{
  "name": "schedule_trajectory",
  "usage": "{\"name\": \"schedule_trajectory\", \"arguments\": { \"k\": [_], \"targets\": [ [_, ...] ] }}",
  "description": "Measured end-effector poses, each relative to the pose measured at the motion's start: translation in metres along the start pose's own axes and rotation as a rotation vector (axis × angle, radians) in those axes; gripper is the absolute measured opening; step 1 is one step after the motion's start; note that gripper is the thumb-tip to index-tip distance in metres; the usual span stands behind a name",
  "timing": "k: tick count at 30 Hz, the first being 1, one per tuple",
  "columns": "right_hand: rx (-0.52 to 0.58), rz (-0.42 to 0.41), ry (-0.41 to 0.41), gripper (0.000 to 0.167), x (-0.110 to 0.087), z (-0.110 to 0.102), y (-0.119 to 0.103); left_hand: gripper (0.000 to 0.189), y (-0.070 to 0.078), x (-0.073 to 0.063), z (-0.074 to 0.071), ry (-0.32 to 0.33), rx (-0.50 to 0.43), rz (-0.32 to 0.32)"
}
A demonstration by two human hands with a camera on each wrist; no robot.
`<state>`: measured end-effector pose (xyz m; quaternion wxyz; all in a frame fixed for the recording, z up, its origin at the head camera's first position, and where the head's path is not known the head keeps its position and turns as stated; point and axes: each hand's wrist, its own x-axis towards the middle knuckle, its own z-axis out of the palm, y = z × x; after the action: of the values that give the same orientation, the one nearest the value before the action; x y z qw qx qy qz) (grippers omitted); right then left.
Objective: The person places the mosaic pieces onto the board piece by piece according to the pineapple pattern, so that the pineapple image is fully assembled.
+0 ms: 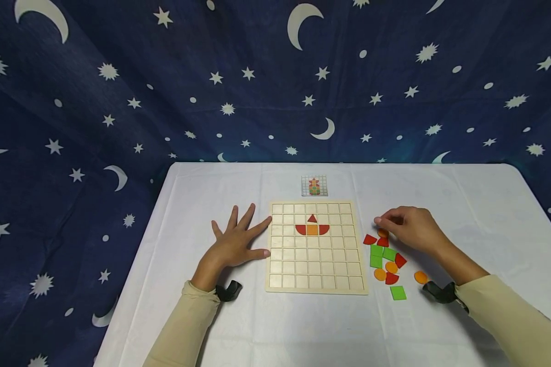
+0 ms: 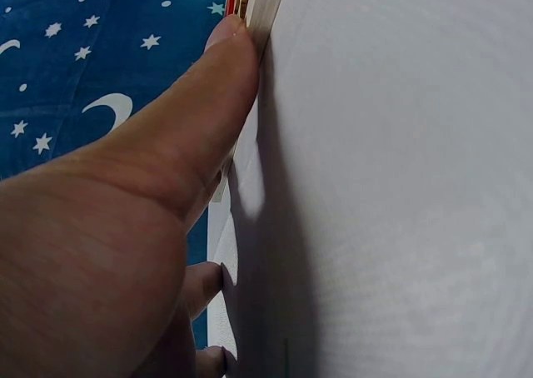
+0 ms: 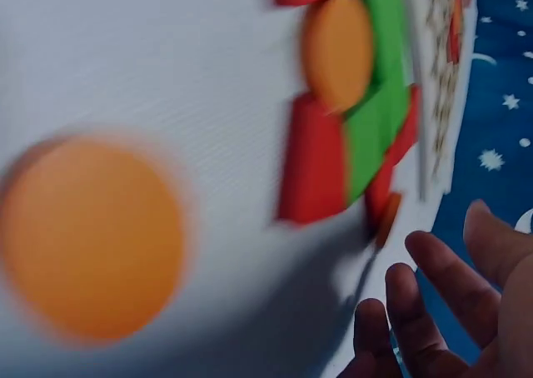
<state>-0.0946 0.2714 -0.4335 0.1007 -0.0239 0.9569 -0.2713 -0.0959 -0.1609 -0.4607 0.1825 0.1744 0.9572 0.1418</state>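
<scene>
Where the white tablecloth [image 1: 303, 331] meets the near half of the scene, a pale wooden grid board [image 1: 317, 282] lies flat between a person's two hands. On inspection, the left hand [image 1: 233, 244] has its fingers spread wide, the thumb and index fingertip set against the board's left edge. The right hand [image 1: 410, 229] is raised over the far end of the loose pieces, to the right of the board. Its fingers are loosely bent, and the right wrist view shows the thumb standing apart from them; that view is blurred, so contact between a fingertip and the orange disc [image 1: 383, 233] just below cannot be fairly determined.

Four pieces sit on the board: a red triangle [image 1: 312, 218], an orange square [image 1: 312, 230] directly beneath it, and a red quarter-round [image 1: 300, 230] [image 1: 324, 230] on either side of the square. Beside the board, red pieces [image 1: 400, 260], green squares [image 1: 376, 251] and further orange discs [image 1: 392, 267] form a loose cluster, some touching. One green square [image 1: 398, 293] and one orange disc [image 1: 421, 277] lie apart from it, nearer the person. Beyond the board's far edge rests a small pattern card [image 1: 314, 186] bearing a coloured figure on a grid. Both sleeves [image 1: 183, 326] are beige; a blue cloth [image 1: 266, 30] with moons and stars hangs behind.
</scene>
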Motion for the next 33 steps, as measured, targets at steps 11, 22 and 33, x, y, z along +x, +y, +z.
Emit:
{"name": "schedule_trajectory", "arguments": {
  "k": [11, 22, 33],
  "targets": [
    [-0.055, -0.037, -0.007, 0.037, -0.009, 0.0, 0.026, 0.089, 0.0, 0.001, 0.0, -0.003, -0.002, -0.006],
    [-0.038, -0.046, 0.004, 0.03, -0.009, 0.002, 0.027, 0.089, 0.001, 0.0, -0.002, -0.003, 0.005, -0.008],
    [-0.003, -0.031, -0.013, 0.03, -0.01, 0.004, 0.027, 0.089, 0.001, 0.0, -0.001, -0.004, -0.002, -0.008]
  ]
}}
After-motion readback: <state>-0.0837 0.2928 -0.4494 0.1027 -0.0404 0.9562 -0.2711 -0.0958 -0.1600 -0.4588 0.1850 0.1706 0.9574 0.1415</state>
